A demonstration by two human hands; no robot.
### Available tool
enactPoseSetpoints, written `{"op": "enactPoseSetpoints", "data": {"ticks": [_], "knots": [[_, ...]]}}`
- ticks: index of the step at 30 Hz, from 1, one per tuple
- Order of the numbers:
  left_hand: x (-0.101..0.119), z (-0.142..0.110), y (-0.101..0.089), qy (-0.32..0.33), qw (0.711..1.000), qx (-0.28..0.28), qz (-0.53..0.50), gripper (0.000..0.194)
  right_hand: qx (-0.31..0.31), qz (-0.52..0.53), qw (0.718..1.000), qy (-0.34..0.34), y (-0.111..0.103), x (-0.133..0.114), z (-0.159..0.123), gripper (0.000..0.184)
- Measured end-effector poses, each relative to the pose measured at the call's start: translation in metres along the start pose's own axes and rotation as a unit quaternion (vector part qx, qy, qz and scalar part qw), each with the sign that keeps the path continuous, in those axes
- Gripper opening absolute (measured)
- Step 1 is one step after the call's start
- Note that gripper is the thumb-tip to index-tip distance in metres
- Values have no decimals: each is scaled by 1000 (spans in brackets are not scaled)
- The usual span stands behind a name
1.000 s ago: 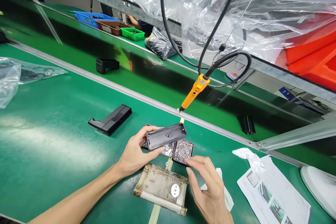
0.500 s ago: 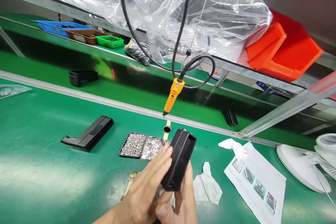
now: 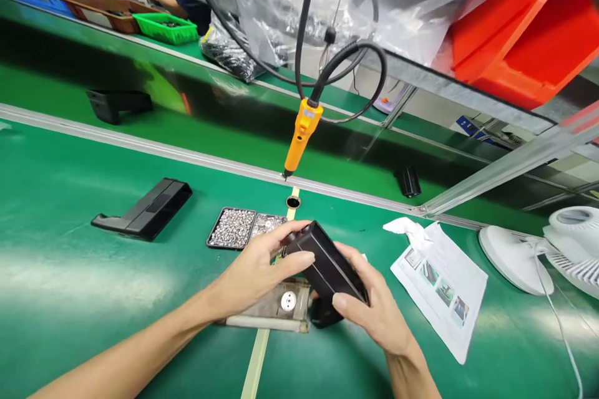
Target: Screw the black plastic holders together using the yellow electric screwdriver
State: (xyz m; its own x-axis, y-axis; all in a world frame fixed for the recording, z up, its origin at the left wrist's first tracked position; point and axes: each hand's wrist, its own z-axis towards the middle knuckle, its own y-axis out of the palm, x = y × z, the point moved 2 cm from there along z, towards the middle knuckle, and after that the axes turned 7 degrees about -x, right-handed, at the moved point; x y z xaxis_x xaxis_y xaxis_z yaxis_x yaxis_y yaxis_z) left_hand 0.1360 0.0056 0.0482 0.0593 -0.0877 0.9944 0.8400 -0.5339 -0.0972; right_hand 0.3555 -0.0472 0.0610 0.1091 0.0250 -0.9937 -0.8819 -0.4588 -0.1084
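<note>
Blk housing (image 3: 333,267); smooth plastic, boxy; held by L hand (image 3: 257,265), R hand (image 3: 381,308)

Bright white glare is washing over the left of the green tabletop (image 3: 56,187), a weaker patch showing at right near the white fan (image 3: 573,243). Soft shadow is pooling below the right hand (image 3: 374,308). Dark band is dimming the area behind the metal rail (image 3: 140,144). Thin highlights are tracing the black housing (image 3: 325,265). Plastic sheeting (image 3: 388,19) is smearing; red bin (image 3: 510,43) is stretching toward the corner.
</note>
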Motion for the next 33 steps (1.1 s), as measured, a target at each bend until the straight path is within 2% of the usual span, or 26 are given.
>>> {"op": "enactPoseSetpoints", "data": {"ticks": [3, 5, 7, 10, 15, 18, 21, 25, 29, 33], "knots": [[-1, -9, 0, 4, 999, -2, 50, 50, 109, -164, 980, -15, -6, 7, -9, 54], [-3, -19, -3, 2, 995, -21, 98, 51, 140, -227, 963, -31, -5, 17, -15, 56], [-7, -30, -6, -4, 990, -46, 133, 51, 116, -253, 959, -57, 0, 28, -19, 59], [-17, -48, -11, -4, 981, -61, 183, 56, 45, -259, 961, -81, 12, 40, -21, 61], [-34, -69, -16, -30, 968, -67, 241, 54, -15, -281, 956, -81, 25, 47, -22, 63], [-39, -76, -17, -19, 962, -70, 262, 57, -42, -315, 946, -71, 28, 50, -22, 63], [-44, -78, -19, 8, 958, -66, 279, 61, -58, -361, 928, -67, 29, 53, -23, 65], [-45, -79, -20, 26, 947, -92, 308, 75, -63, -412, 906, -70, 30, 54, -23, 64], [-44, -80, -17, 44, 940, -82, 329, 69, -71, -444, 889, -82, 29, 55, -23, 64], [-47, -81, -16, 52, 937, -74, 338, 70, -72, -445, 888, -93, 27, 58, -22, 65]]}}
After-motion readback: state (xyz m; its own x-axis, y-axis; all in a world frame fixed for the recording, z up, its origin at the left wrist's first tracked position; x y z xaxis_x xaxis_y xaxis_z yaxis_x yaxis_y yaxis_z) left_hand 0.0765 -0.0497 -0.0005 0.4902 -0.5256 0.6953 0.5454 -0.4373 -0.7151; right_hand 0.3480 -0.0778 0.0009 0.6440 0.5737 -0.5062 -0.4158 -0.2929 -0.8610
